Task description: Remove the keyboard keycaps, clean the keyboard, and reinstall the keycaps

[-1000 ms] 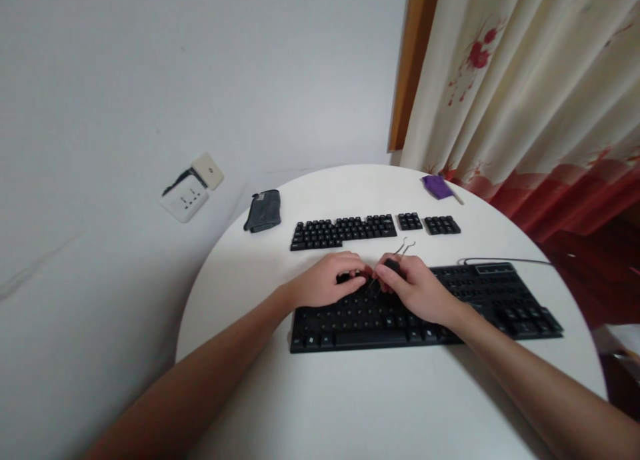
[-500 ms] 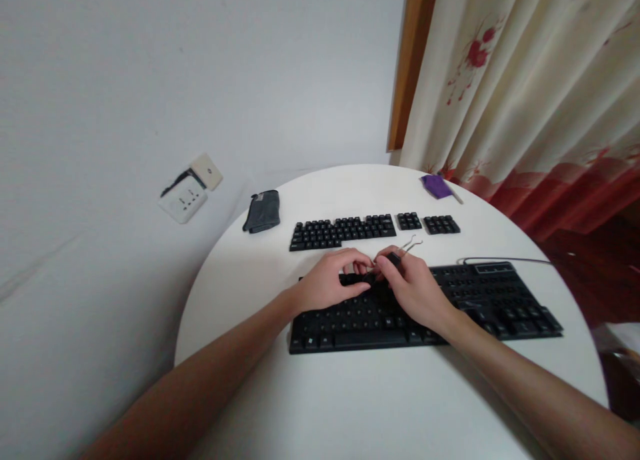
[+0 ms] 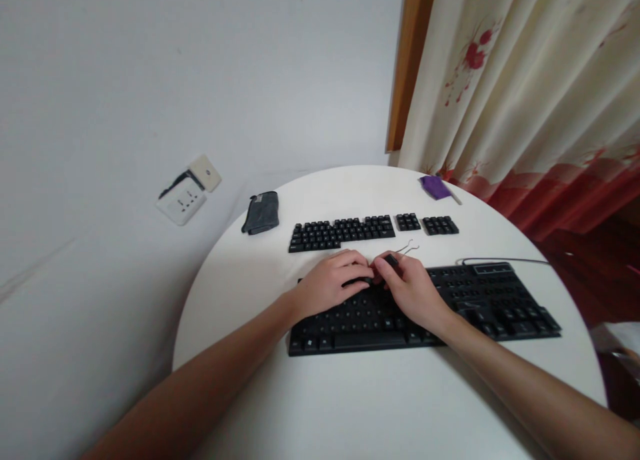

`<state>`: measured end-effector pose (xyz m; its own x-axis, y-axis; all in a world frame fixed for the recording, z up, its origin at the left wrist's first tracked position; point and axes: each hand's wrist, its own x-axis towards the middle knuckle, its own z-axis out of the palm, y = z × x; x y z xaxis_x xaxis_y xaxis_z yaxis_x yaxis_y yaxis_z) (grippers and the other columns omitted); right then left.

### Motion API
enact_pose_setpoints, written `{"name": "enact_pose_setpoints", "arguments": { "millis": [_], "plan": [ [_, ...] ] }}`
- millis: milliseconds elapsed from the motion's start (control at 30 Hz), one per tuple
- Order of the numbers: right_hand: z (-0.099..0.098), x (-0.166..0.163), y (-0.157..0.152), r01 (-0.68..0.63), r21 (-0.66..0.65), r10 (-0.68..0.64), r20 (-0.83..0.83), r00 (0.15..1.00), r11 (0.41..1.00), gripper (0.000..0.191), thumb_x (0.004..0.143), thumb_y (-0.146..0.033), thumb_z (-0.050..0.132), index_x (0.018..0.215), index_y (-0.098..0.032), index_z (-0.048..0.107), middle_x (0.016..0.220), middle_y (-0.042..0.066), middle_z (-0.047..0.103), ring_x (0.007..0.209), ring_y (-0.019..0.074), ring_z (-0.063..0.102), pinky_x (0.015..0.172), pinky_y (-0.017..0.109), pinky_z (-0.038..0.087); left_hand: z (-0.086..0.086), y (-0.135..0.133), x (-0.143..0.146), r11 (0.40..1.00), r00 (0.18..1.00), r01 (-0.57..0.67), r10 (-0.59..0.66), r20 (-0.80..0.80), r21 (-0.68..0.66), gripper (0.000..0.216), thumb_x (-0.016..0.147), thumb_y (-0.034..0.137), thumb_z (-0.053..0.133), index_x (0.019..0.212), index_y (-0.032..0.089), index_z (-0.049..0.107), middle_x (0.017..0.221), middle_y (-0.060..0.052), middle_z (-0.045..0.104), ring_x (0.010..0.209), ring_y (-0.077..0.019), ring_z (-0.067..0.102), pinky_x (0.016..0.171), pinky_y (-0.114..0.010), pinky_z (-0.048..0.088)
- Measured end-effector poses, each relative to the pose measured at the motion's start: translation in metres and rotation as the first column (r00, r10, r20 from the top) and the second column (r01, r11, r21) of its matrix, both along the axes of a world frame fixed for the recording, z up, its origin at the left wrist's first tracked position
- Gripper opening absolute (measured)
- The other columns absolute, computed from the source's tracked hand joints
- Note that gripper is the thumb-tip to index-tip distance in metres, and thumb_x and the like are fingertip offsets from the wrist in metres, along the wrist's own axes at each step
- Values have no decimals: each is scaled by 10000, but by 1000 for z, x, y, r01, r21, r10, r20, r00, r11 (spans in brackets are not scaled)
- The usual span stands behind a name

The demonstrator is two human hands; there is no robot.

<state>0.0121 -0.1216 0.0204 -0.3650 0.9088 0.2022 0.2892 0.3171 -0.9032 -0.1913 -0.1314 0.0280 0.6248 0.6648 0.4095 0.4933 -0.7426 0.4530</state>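
Nearest me on the white table (image 3: pixel 350 407), the bottom row of the black keyboard (image 3: pixel 330 320) still has its keys, the long space bar (image 3: pixel 370 341) among them, so that strip seems not yet done. Just beyond, much of the left and middle part is down to bare posts, and I'd judge that stretch mostly finished; toward the right end it's too dark for me to sort keys from gaps. Over the middle, my left hand (image 3: pixel 333 283) is bent, thumb near the fingertips; I can't tell whether they pinch anything. Beside it, my right hand (image 3: pixel 410 283) has thumb and fingers closed around a wire tool (image 3: pixel 392 261), its bent ends pointing away from me. Past my hands, the loose keys (image 3: pixel 345 231) lie in three tidy groups, the widest at the left. Farther off sit a grey pouch (image 3: pixel 263 212) and a purple cloth (image 3: pixel 435 187).
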Motion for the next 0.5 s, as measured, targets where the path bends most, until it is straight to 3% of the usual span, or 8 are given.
{"name": "enact_pose_setpoints", "arguments": {
  "millis": [200,500],
  "plan": [
    [1,-1,-1,-13,-19,13,-1,1000,1000,320,997,-377,470,788,-192,626,728,10,648,686,163,588,656,280,433,1,-2,0,998,998,-47,49,-51,48,165,974,253,544,1036,218,693,1071,-65,632,1006,-199,570,924,-367,483],
    [5,-1,-2,-12,-60,8,-63,998,998,303,984,-367,498,771,-188,618,686,5,653,629,151,597,617,265,448,4,-3,2,997,1000,-16,18,-24,74,163,974,231,541,1047,216,686,1068,-67,637,988,-193,566,903,-347,480]
  ]
}}
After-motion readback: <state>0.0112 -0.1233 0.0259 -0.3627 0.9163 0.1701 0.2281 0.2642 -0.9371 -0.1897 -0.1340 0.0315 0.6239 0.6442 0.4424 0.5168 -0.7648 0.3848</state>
